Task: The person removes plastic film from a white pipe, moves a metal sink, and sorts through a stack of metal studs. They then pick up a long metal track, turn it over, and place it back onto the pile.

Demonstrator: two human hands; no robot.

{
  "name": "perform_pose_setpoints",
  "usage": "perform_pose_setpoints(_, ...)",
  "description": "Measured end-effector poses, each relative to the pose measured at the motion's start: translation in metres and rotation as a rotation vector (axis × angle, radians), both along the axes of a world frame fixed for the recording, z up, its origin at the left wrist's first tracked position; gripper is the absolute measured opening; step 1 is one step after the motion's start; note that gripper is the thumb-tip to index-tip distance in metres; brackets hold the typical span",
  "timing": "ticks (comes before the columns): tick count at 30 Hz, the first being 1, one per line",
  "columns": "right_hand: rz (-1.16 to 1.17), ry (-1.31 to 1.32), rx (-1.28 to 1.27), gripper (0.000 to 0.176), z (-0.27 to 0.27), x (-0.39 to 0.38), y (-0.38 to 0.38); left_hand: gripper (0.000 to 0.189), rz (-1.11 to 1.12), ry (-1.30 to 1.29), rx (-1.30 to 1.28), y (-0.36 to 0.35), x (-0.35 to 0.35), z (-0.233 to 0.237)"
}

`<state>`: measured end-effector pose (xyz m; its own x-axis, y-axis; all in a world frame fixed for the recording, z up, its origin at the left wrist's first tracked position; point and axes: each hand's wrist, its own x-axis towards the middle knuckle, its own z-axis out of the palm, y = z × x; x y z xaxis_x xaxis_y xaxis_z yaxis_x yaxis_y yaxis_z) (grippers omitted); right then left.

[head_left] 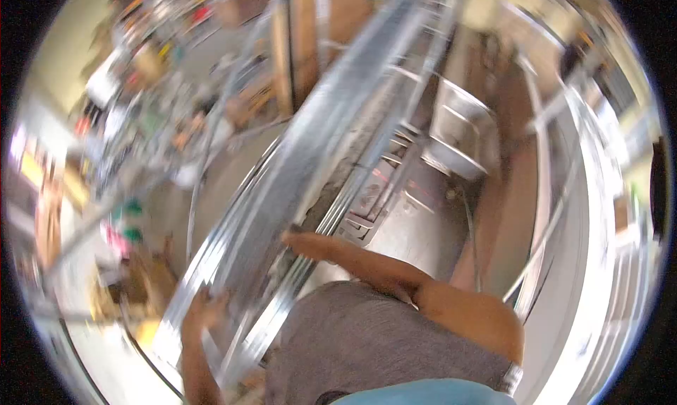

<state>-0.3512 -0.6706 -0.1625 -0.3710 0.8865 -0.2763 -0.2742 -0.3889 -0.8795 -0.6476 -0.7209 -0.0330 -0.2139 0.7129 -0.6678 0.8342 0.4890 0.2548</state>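
Blurred clutter (pixel 151 116) fills the upper left of the frame, many small things smeared together in white, green and orange against a yellowish wall (pixel 60 66). Below it, toward the lower left, my left hand (pixel 204 310) is at the near end of a long, shiny metal channel (pixel 282 172); motion blurs my fingers, so I cannot tell whether they are spread or gripping. The channel slants from the lower left up to the top centre, passing a brown panel (pixel 345 17). Right of that hand, near the centre, my right hand (pixel 307 245) reaches to the channel's right side, near some narrow bright rails (pixel 338 211); whether it pinches anything I cannot tell. My grey shirt (pixel 381 327) takes up the bottom centre. Further right are a pale metal surface (pixel 402 225), a box-like metal tray (pixel 458 130) above it, and a white curved panel (pixel 564 271) toward the right edge.
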Motion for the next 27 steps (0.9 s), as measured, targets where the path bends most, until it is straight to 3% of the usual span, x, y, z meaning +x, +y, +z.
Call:
perform_pose_setpoints(1,-0.104,-0.042,-0.095,0.075,-0.013,0.013,0.004,0.093,0.065,-0.026,-0.051,-0.003,0.008,0.001)
perform_pose_setpoints(3,-0.452,0.044,-0.198,0.074,-0.015,0.047,0.021,0.094,-0.152,-0.066,0.029,-0.007,-0.034,-0.045)
perform_pose_setpoints(4,-0.587,0.101,-0.153,0.074,-0.009,0.073,0.045,0.096,-0.147,-0.12,0.017,-0.013,-0.047,-0.047)
perform_pose_setpoints(6,-0.774,0.17,-0.058,0.074,0.034,0.13,0.093,0.102,-0.134,-0.228,-0.01,-0.019,-0.065,-0.047)
perform_pose_setpoints(7,-0.87,0.212,0.004,0.075,0.061,0.141,0.121,0.102,-0.093,-0.071,0.129,-0.028,-0.08,-0.07)
perform_pose_setpoints(8,-0.809,0.222,0.183,0.086,0.07,0.16,0.152,0.104,-0.066,-0.205,0.088,-0.044,-0.084,-0.036)
perform_pose_setpoints(9,-0.745,0.247,0.359,0.098,0.077,0.176,0.184,0.102,-0.079,-0.173,0.327,-0.046,-0.102,-0.076)
perform_pose_setpoints(12,-0.883,0.141,0.394,0.086,0.101,0.238,0.241,0.101,-0.093,-0.198,0.222,-0.044,-0.097,-0.063)
perform_pose_setpoints(14,-0.832,-0.303,0.295,0.071,0.088,0.258,0.28,0.101,-0.045,-0.179,0.378,-0.062,-0.114,-0.08)
perform_pose_setpoints(17,-0.932,-0.173,0.239,0.065,0.109,0.19,0.23,0.102,-0.016,-0.238,0.347,-0.058,-0.114,-0.073)
perform_pose_setpoints(19,-0.836,-0.107,0.198,0.067,0.078,0.222,0.241,0.102,-0.024,-0.276,0.424,-0.037,-0.093,-0.063)
perform_pose_setpoints(21,-0.726,-0.127,0.28,0.068,0.067,0.2,0.214,0.103,-0.122,-0.345,0.409,-0.006,-0.074,-0.057)
perform_pose_setpoints(24,-0.632,-0.313,0.122,0.059,0.052,0.154,0.16,0.101,-0.183,-0.402,0.32,0.03,-0.046,-0.04)
perform_pose_setpoints(26,-0.521,-0.647,0.21,0.048,0.017,0.139,0.128,0.1,-0.241,-0.376,0.338,0.045,-0.035,-0.047)
perform_pose_setpoints(27,-0.445,-0.631,0.217,0.042,0.001,0.128,0.114,0.1,-0.275,-0.347,0.36,0.055,-0.027,-0.054)
